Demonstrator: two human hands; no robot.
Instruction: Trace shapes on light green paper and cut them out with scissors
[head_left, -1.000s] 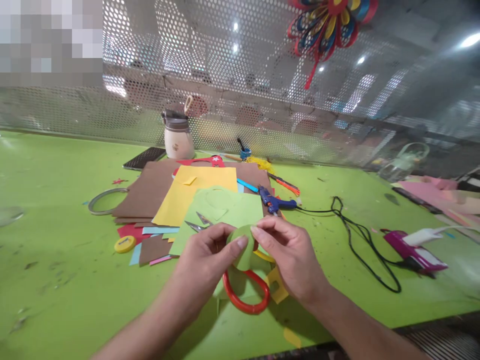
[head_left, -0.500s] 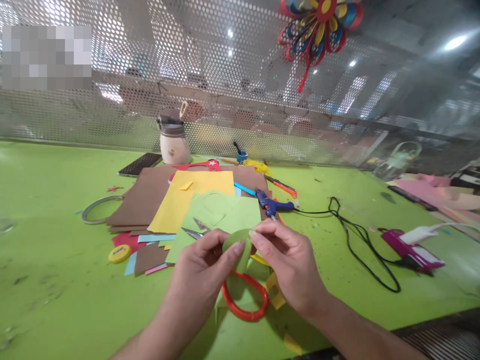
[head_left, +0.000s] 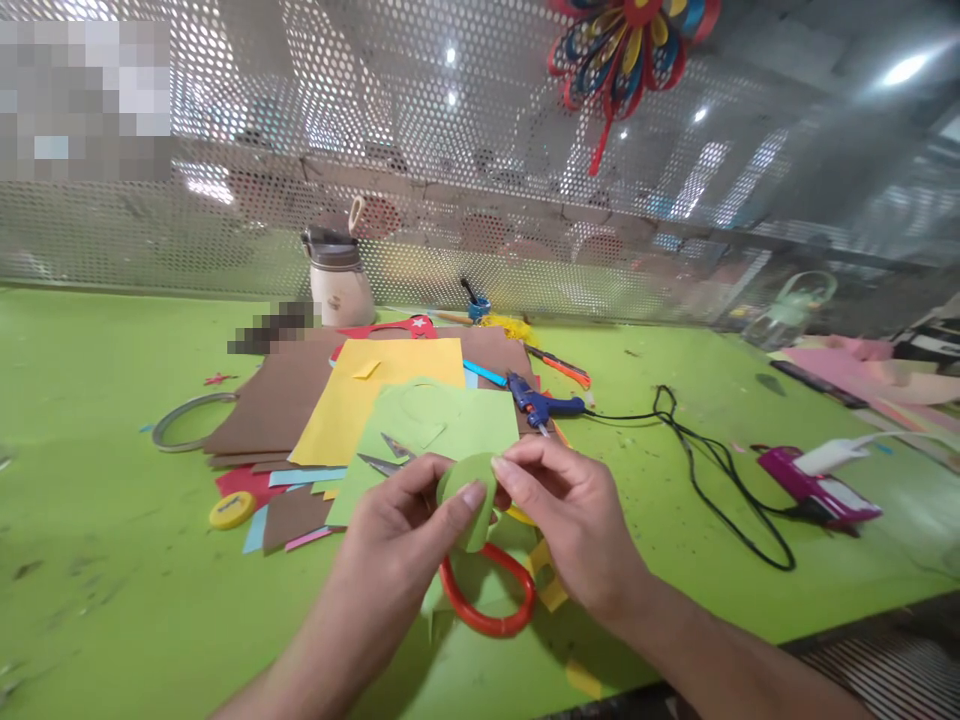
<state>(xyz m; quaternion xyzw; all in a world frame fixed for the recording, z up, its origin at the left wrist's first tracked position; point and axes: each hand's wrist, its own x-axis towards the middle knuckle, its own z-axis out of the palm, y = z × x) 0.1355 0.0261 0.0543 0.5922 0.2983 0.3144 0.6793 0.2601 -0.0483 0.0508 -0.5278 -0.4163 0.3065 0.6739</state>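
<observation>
Between my two hands is a small rounded piece of green paper (head_left: 474, 480). My left hand (head_left: 416, 530) pinches it from the left, thumb on top. At its right edge, the thumb and fingertips of my right hand (head_left: 566, 515) grip it too. Below it lies a pair of scissors (head_left: 487, 632) with red handles; the blades poke out to the left of my left hand, and their middle is hidden. Under the scissors spreads a light green sheet (head_left: 480, 410), partly covered by my hands. A blue glue gun (head_left: 541, 403) rests just beyond my right hand.
Yellow paper (head_left: 397, 365) and brown sheets (head_left: 262, 400) are stacked behind. A roll of tape (head_left: 169, 440), a yellow tape measure (head_left: 232, 510) and a jug (head_left: 339, 285) stand left. A black cord (head_left: 705, 500) runs to a purple power strip (head_left: 817, 485) at right.
The whole view has shifted slightly, with things sitting a little further left. Both hands still hold the green paper piece, which looks tilted a little differently.
</observation>
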